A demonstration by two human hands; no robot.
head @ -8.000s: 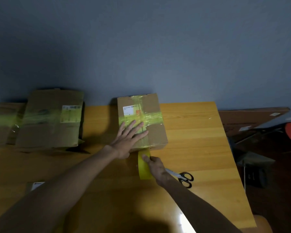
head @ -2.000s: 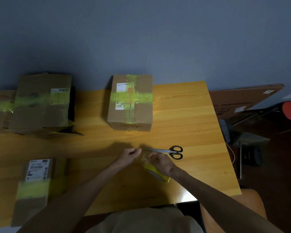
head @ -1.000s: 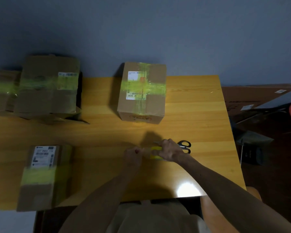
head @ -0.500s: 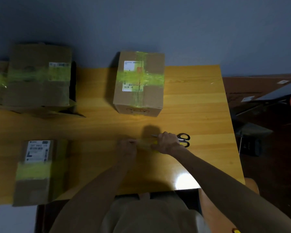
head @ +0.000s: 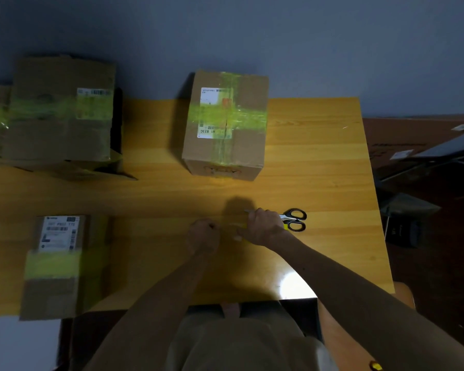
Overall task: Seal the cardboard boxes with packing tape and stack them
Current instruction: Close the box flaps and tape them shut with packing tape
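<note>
You are looking at black-handled scissors (head: 292,220) lying on the wooden table (head: 319,162); a blue-grey wall (head: 279,36) is standing behind.

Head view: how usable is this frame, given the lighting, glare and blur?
Head view: dim overall; one bright glare patch on the table near its front edge; the left boxes look soft and smeared, while the centre box label is sharper; straight edges bow from the wide-angle lens; both hands cast a shadow above them.

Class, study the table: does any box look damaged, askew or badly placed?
Yes. The box at the near left juts past the table's front edge, so it may tip. Under the far-left box, a loose cardboard flap sticks out. The centre box looks neatly sealed.
</note>
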